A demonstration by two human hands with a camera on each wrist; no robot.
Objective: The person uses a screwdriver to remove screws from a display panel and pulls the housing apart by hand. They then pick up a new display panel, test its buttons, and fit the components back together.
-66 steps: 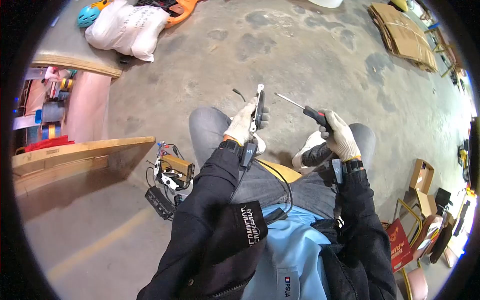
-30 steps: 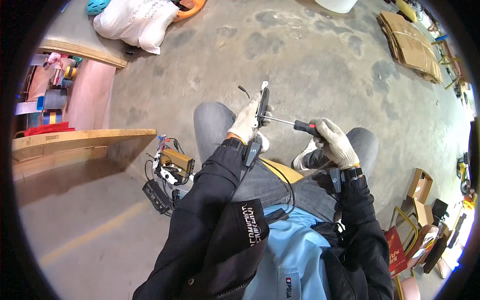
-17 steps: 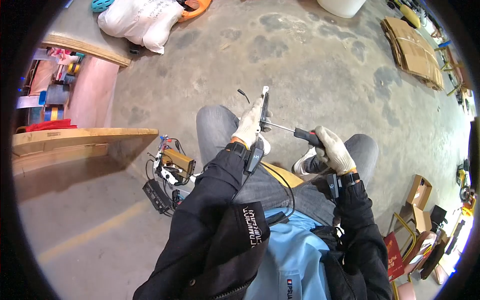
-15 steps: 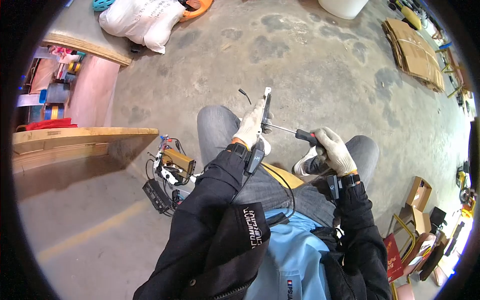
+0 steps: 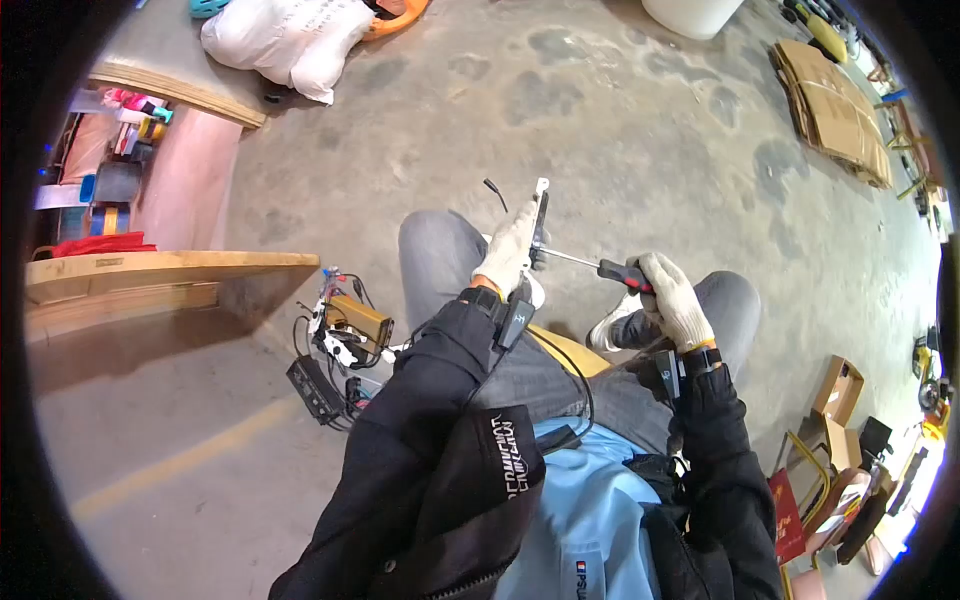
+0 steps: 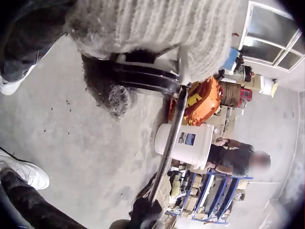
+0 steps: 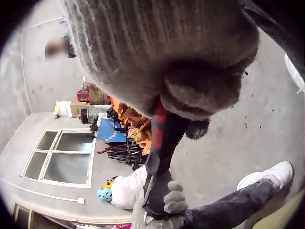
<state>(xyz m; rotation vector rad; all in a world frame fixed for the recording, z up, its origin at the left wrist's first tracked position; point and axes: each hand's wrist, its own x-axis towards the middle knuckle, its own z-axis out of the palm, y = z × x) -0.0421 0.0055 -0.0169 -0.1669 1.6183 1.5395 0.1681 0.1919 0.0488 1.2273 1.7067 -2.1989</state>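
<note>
Screwdriver (image 5: 618,273) is gripped by its handle in the right hand (image 5: 674,303), its tip at the black part with white tabs (image 5: 541,213), which the left hand (image 5: 508,247) grips above the concrete floor (image 5: 400,130) (probably for bracing it against the turning).

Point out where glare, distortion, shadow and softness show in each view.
Head: glare bleaches the far right edge, wide-lens borders round off dark, and shadow lies beneath the wooden board. Left wrist: the screwdriver dims toward its handle. Right wrist: deep shade gathers under the right hand, and the handle's red patch looks soft.
</note>
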